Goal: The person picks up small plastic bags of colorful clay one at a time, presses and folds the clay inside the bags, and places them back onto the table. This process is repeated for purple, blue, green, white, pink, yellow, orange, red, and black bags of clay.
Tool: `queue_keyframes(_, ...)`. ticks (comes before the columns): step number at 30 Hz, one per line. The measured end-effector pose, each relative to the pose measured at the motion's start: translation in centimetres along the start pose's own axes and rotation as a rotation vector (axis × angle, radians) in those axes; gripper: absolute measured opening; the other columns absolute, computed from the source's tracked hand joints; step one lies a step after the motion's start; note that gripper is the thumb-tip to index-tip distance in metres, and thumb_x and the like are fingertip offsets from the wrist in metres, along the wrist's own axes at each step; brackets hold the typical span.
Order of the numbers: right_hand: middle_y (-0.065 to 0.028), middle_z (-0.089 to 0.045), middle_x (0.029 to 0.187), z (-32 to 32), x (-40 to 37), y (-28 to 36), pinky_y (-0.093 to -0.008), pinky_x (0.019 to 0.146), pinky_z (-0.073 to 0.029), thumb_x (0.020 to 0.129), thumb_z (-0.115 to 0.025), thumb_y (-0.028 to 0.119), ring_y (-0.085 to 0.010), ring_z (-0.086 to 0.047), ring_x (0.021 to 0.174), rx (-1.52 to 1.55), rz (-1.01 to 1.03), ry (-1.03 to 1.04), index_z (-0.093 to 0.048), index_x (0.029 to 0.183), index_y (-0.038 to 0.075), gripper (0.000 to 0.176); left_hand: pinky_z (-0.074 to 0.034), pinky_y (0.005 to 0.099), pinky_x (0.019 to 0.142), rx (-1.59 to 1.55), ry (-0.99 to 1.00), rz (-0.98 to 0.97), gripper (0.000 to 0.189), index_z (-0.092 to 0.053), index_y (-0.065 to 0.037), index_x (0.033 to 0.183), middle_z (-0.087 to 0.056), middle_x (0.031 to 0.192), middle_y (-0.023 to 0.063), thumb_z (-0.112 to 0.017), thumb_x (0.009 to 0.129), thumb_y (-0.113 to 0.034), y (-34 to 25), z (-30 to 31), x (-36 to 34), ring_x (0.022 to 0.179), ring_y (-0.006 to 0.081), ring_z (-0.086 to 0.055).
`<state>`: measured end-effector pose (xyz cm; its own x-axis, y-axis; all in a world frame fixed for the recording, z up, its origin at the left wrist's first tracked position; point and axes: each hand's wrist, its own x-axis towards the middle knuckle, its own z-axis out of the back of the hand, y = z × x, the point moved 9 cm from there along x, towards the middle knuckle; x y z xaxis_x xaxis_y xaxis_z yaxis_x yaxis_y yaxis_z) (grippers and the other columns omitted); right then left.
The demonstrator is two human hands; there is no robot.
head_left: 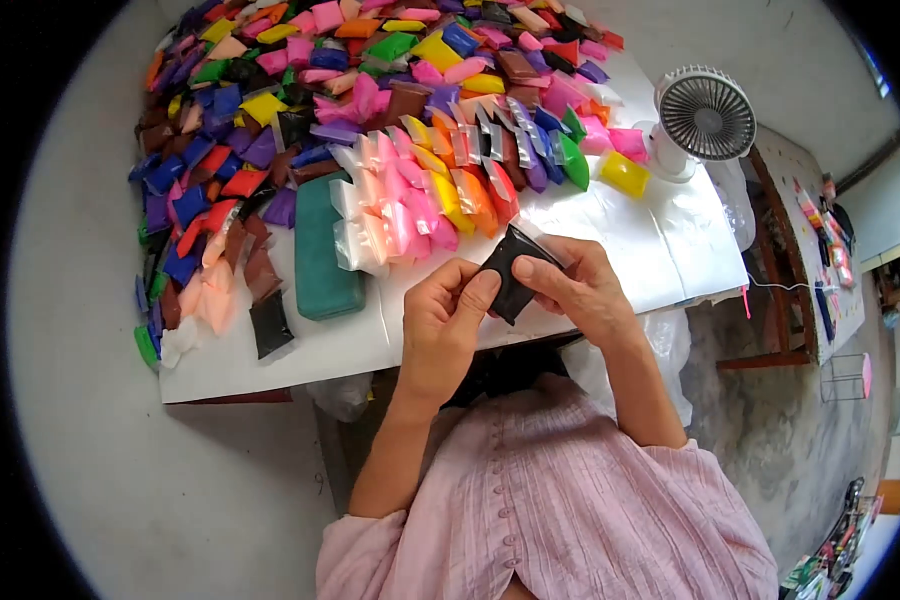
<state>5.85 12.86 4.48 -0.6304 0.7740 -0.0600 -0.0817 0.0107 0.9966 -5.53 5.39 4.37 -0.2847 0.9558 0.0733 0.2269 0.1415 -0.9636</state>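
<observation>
Both hands hold a small black packet (511, 283) in clear plastic above the table's front edge. My left hand (448, 305) grips its left side, thumb on top. On the right side, my right hand (576, 283) pinches it, thumb across the upper face. Just beyond the hands are rows of overlapping packets, with pink packets (403, 215), orange packets (478, 205) and a green packet (572, 160) among them. A teal case (322, 255) lies left of these rows. To their right rests a single yellow packet (624, 175).
A large heap of coloured packets (260, 115) covers the table's back and left. A white fan (705, 120) stands at the back right of the white tabletop (660, 240). Another table (815, 240) is farther right, with a pink-topped stool (866, 375) near it.
</observation>
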Motion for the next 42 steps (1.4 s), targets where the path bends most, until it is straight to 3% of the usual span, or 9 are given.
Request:
queue_keyframes(10, 0.0042, -0.054, 0.068, 0.6, -0.1, 0.3, -0.0209, 0.053, -0.038, 0.092, -0.065, 0.03, -0.004, -0.047, 0.061, 0.075, 0.017, -0.036, -0.066, 0.09, 0.002, 0.029, -0.036, 0.021, 0.056, 0.096, -0.036, 0.088, 0.025, -0.061, 0.0, 0.084, -0.057, 0.07, -0.0015, -0.055, 0.097, -0.02, 0.5, 0.0, 0.0, 0.063, 0.0025, -0.044)
queue_keyframes(13, 0.0046, -0.055, 0.069, 0.8, 0.0, 0.3, -0.0203, 0.055, -0.04, 0.092, -0.064, 0.03, -0.0036, -0.047, 0.062, 0.287, -0.003, -0.101, -0.066, 0.088, 0.002, 0.028, -0.035, 0.0227, 0.055, 0.237, -0.045, 0.002, 0.023, -0.06, 0.0, 0.086, -0.056, 0.07, 0.0008, -0.056, 0.097, -0.02, -0.6, 0.3, -0.4, 0.061, 0.0046, -0.043)
queue_keyframes(16, 0.0049, -0.055, 0.07, 1.5, -0.2, 0.1, -0.0199, 0.054, -0.039, 0.092, -0.062, 0.029, -0.0029, -0.048, 0.062, 0.25, -0.074, -0.157, -0.065, 0.084, 0.003, 0.027, -0.04, 0.0214, 0.059, 0.41, -0.05, -0.264, 0.02, -0.06, 0.001, 0.094, -0.06, 0.079, 0.0025, -0.054, 0.097, -0.017, -2.1, 0.2, -0.9, 0.065, 0.0073, -0.049)
queue_keyframes(22, 0.0052, -0.053, 0.068, 1.3, 0.1, -0.5, -0.0223, 0.051, -0.038, 0.094, -0.058, 0.029, -0.0035, -0.045, 0.059, 0.106, -0.188, -0.158, -0.065, 0.084, 0.002, 0.03, -0.043, 0.0381, 0.058, 0.712, -0.06, -0.501, 0.008, -0.056, 0.001, 0.088, -0.053, 0.074, 0.0143, -0.061, 0.086, -0.005, -4.1, -1.2, -1.9, 0.065, 0.0311, -0.054)
queue_keyframes(25, -0.0012, -0.055, 0.064, 1.9, 0.7, -0.2, -0.0297, 0.051, -0.04, 0.095, -0.056, 0.03, -0.0128, -0.049, 0.053, -0.178, 0.013, -0.114, -0.062, 0.08, -0.001, 0.035, -0.044, 0.0403, 0.059, 0.783, -0.083, -0.541, 0.006, -0.055, 0.002, 0.085, -0.053, 0.073, 0.0153, -0.059, 0.085, -0.002, -3.8, -1.0, -1.7, 0.065, 0.0338, -0.054)
queue_keyframes(27, -0.0082, -0.057, 0.066, 3.0, -0.3, 1.6, -0.0353, 0.052, -0.041, 0.095, -0.056, 0.03, -0.0227, -0.053, 0.056, -0.596, 0.215, -0.309, -0.06, 0.078, -0.001, 0.036, -0.044, 0.0406, 0.059, 0.782, -0.097, -0.516, 0.005, -0.055, 0.003, 0.083, -0.052, 0.072, 0.0153, -0.058, 0.084, 0.0, -3.0, -0.6, -1.4, 0.065, 0.0337, -0.054)
queue_keyframes(29, -0.0165, -0.058, 0.074, 3.2, -1.8, 3.1, -0.043, 0.056, -0.042, 0.094, -0.057, 0.027, -0.0356, -0.057, 0.064, -0.917, 0.37, -0.462, -0.056, 0.074, 0.002, 0.033, -0.042, 0.035, 0.056, 0.79, -0.103, -0.509, 0.007, -0.055, 0.003, 0.082, -0.052, 0.07, 0.0122, -0.058, 0.087, 0.0, -2.2, -0.3, -1.2, 0.061, 0.0242, -0.051)
queue_keyframes(33, -0.0126, -0.056, 0.073, 1.6, -2.9, 2.9, -0.0411, 0.056, -0.044, 0.089, -0.062, 0.02, -0.0317, -0.057, 0.063, -0.784, 0.463, -0.201, -0.056, 0.078, 0.003, 0.021, -0.04, 0.032, 0.055, 0.793, -0.109, -0.494, 0.008, -0.055, 0.003, 0.083, -0.051, 0.069, 0.0103, -0.058, 0.088, -0.002, -1.5, -0.2, -1.0, 0.058, 0.0195, -0.049)
queue_keyframes(42, -0.0084, -0.052, 0.073, -0.4, -2.8, 2.6, -0.0384, 0.053, -0.044, 0.082, -0.067, 0.014, -0.0273, -0.057, 0.063, -0.898, 0.583, -0.13, -0.053, 0.077, 0.005, 0.017, -0.04, 0.033, 0.055, 0.812, -0.069, -0.471, 0.007, -0.055, 0.003, 0.083, -0.049, 0.069, 0.0107, -0.059, 0.086, -0.002, -1.4, -0.2, -0.8, 0.058, 0.021, -0.048)
